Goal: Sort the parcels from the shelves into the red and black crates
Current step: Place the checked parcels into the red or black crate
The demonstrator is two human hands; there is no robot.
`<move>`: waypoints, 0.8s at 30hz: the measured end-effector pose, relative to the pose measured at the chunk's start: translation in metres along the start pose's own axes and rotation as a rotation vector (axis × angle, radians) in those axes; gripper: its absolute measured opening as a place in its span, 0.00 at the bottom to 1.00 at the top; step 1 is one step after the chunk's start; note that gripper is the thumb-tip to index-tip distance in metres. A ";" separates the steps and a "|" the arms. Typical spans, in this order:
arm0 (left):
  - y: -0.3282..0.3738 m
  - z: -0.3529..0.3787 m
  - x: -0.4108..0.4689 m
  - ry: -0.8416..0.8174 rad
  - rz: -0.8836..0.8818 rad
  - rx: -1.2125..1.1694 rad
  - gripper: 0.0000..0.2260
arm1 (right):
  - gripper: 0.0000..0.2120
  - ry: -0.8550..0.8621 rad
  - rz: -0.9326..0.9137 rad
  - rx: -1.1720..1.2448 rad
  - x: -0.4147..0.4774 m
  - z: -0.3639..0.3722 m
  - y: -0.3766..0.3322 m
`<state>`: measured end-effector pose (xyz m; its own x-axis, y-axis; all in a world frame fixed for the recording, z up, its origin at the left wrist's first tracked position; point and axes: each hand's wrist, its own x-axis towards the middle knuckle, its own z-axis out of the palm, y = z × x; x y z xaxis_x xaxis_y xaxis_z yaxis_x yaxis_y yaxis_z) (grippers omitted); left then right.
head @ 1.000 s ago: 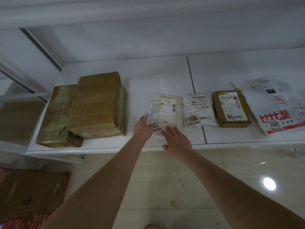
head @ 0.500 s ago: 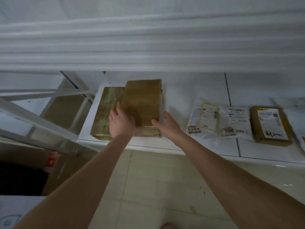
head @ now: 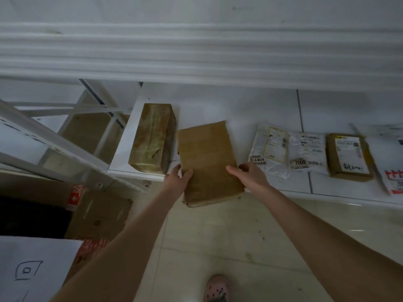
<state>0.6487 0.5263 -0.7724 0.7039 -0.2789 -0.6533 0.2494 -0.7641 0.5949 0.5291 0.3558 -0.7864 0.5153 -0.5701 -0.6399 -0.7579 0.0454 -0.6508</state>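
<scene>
Down by the person's feet, a pink perforated shoe (head: 217, 287) stands on the pale tiled floor (head: 229, 236). Off to the left a white sheet (head: 32, 269) with a square drawn on it lies closest, and past it brown cardboard boxes (head: 102, 216) sit low beside the rack.

Both bare arms reach forward. The left hand (head: 177, 178) grips the left edge of a flat brown parcel (head: 207, 160), thumb on top and fingers curled out of sight beneath. The right hand (head: 250, 174) grips the right edge the same way, thumb laid across the top. The parcel lies slightly askew, its near end jutting out past the front lip of the white shelf (head: 327, 188) and its far end over the board. Whether it is resting there or lifted clear, I cannot tell.

Just beside it on the left lies a glossy taped parcel (head: 152, 138), flat on the shelf. To the right runs a close row: a clear bag (head: 270, 147) with a yellow-bordered label, a white bag (head: 307, 153) marked 7009, then a small brown box (head: 349, 158) with a white label. A white mailer with red print (head: 394, 179) is cut off at the right edge.
</scene>
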 end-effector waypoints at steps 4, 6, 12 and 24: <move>0.000 0.010 -0.020 -0.040 -0.031 -0.251 0.23 | 0.42 -0.101 0.048 0.073 -0.006 0.005 0.002; -0.005 0.014 -0.031 -0.060 -0.051 -0.320 0.22 | 0.38 -0.109 0.036 0.071 -0.014 0.001 0.010; -0.003 0.021 -0.071 -0.104 -0.091 -0.392 0.22 | 0.29 -0.094 0.038 0.166 -0.059 -0.028 0.020; 0.014 -0.009 -0.219 -0.111 0.031 -0.299 0.23 | 0.34 -0.183 0.025 0.245 -0.219 -0.092 0.017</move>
<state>0.5045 0.5817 -0.6168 0.6412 -0.3742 -0.6700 0.4251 -0.5536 0.7161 0.3666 0.4063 -0.6196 0.5784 -0.4098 -0.7054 -0.6634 0.2670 -0.6991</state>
